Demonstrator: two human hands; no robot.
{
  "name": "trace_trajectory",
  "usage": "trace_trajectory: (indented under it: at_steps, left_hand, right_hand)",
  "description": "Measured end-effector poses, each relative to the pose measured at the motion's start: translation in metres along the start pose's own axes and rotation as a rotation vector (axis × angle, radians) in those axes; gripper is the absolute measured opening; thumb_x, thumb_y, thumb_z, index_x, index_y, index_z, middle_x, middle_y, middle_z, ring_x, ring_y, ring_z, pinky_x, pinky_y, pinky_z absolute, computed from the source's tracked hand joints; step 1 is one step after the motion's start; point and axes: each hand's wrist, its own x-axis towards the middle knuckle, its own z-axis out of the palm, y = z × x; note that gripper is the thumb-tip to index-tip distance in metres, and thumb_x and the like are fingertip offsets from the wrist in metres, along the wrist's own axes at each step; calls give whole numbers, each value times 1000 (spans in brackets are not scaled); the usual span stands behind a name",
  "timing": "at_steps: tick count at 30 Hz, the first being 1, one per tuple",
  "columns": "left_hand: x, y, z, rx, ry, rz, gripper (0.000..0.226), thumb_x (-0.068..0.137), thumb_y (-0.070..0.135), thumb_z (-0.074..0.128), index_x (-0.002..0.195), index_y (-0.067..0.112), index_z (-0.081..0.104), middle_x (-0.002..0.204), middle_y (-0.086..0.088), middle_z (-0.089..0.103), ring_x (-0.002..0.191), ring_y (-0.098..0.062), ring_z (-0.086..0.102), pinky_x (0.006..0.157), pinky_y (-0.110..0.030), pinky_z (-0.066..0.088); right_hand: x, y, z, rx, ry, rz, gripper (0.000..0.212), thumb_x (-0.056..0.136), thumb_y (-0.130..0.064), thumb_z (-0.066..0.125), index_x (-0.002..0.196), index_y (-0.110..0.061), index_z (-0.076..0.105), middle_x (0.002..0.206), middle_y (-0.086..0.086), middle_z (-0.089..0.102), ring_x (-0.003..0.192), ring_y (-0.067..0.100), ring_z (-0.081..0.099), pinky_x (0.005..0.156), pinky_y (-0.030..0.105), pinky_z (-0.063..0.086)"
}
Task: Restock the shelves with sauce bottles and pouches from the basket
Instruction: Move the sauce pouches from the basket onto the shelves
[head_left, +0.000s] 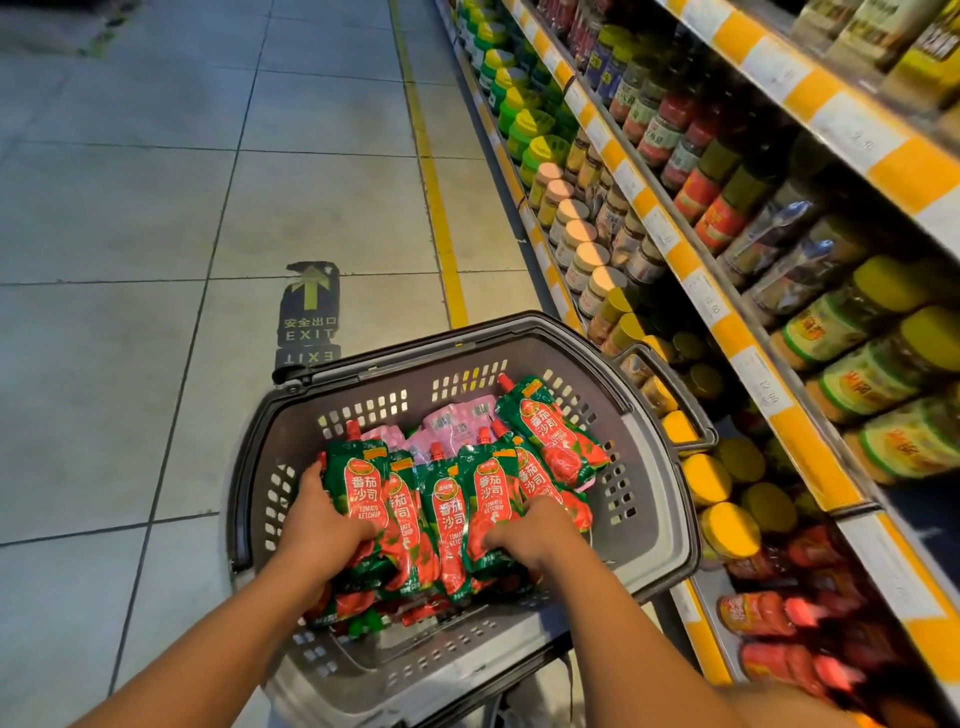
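Observation:
A grey plastic basket (660, 514) stands on the floor in front of me, filled with several red-and-green tomato ketchup pouches (449, 514) and a few pink pouches (457, 421) behind them. My left hand (322, 525) grips the leftmost ketchup pouches from the side, fingers curled around their edge. My right hand (535, 535) grips the pouches on the right side of the bunch. One more ketchup pouch (553, 431) leans against the basket's far right wall. The shelves (748, 358) rise at the right.
The shelves hold rows of jars with yellow, green and tan lids (727, 525), and red pouches (779, 613) on the lowest level. Yellow price strips edge each shelf. Tiled floor with a yellow line (441, 218) and an exit sticker (309, 312) lies to the left.

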Motion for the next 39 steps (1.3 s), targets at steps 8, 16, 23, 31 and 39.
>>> trace_trajectory:
  at_steps: [8,16,23,31,39]
  left_hand:
    - [-7,6,-5,-236,-106,-51,54,80,-6,81,126,11,59,95,-11,79,84,-32,78,85,-57,62]
    - [-41,49,-12,-445,-245,69,44,84,-8,74,122,11,60,108,-20,76,96,-42,75,96,-62,56]
    - [-104,96,-3,-549,-479,184,53,84,-6,72,131,13,55,111,-22,76,101,-44,74,95,-56,58]
    - [-189,138,43,-519,-706,381,62,70,5,80,125,21,57,112,-18,77,100,-39,75,91,-50,60]
    - [-272,149,128,-291,-960,534,79,63,7,96,131,19,57,110,-19,77,98,-40,76,85,-54,62]
  right_hand:
    - [-23,-4,-16,448,-9,14,47,76,-20,79,116,-9,59,96,7,62,76,21,61,52,27,50]
    - [-57,-1,-41,917,-12,-52,27,80,-10,77,102,-10,63,99,16,67,82,32,74,65,44,63]
    - [-108,18,-82,1098,58,-256,25,80,-3,73,101,-16,69,100,12,78,93,33,73,86,52,56]
    - [-206,100,-133,1119,252,-508,69,55,-4,81,121,-21,68,113,20,74,93,35,72,79,43,57]
    - [-320,239,-149,1125,508,-511,82,52,-10,93,127,-25,65,118,20,73,103,37,73,73,40,60]
